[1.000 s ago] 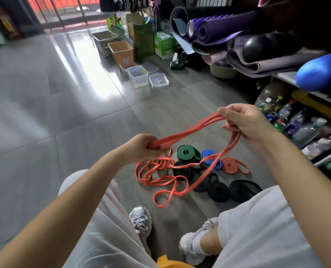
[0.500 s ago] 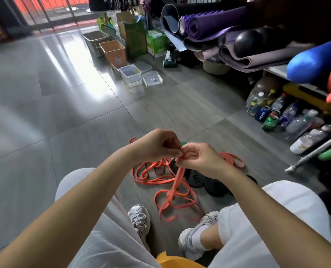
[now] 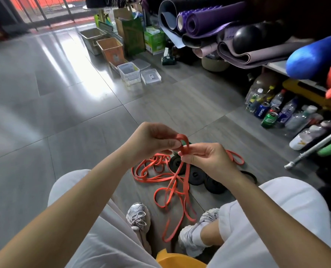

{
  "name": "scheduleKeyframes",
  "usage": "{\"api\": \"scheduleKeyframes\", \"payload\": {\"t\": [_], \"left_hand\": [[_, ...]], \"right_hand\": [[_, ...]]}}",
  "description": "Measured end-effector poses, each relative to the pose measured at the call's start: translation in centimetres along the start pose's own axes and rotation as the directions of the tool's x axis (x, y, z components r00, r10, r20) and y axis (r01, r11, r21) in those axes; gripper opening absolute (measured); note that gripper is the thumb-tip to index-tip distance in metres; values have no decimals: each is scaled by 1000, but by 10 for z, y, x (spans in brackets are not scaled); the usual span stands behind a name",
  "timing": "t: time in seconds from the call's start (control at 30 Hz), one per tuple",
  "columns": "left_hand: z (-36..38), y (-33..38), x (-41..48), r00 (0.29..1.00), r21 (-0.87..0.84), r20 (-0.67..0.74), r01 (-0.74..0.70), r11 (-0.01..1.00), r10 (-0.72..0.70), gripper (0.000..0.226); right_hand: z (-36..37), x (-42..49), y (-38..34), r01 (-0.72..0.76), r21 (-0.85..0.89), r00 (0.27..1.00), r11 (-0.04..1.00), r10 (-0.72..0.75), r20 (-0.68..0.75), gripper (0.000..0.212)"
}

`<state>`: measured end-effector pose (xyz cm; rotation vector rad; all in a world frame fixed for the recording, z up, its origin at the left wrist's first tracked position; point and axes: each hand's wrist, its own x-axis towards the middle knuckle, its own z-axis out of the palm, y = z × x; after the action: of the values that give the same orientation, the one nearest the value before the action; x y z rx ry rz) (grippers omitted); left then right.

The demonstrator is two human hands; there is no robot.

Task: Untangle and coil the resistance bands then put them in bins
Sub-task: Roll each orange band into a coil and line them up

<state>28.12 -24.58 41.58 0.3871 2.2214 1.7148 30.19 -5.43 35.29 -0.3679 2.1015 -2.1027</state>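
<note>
Together, left hand (image 3: 151, 141), right hand (image 3: 210, 160), each grip pinching flat rubbery orange band (image 3: 182, 136); looped

The band (image 3: 182, 136) you hold is orange-red, and the coiled bands (image 3: 195, 176) beneath are black. Your floor (image 3: 73, 117) is grey tile, the rolled mat (image 3: 209, 22) purple, the foam roller (image 3: 313, 57) blue.

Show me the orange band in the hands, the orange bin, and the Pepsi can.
orange band (image 3: 182, 136): head view, on its raised loop.
orange bin (image 3: 113, 53): head view, on its front wall.
Pepsi can (image 3: 261, 111): head view, on its blue side.
</note>
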Motion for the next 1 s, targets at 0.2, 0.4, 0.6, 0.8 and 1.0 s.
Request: {"api": "scheduleKeyframes", "payload": {"t": [0.2,0.4,0.6,0.8,1.0], "left_hand": [[13,-3,-4,995,-322,-32,74,944,-89,26],[11,-12,-6,982,735,-9,-123,667,190,43],[34,-24,8,969,904,242,-247,350,57,37],[32,-39,3,982,721,84,-176,670,167,8],[25,-34,-5,999,88,8,-35,995,34,21]], "right_hand": [[-2,-8,4,14,-69,994,997,-22,-104,18],[-15,-8,-9,-47,-836,985,546,166,53,15],[-3,-7,-12,16,-889,975,458,190,115,21],[-13,-16,-6,-127,-495,985,859,169,41,11],[-10,-20,0,-163,-88,985,983,157,-71,19]]}}
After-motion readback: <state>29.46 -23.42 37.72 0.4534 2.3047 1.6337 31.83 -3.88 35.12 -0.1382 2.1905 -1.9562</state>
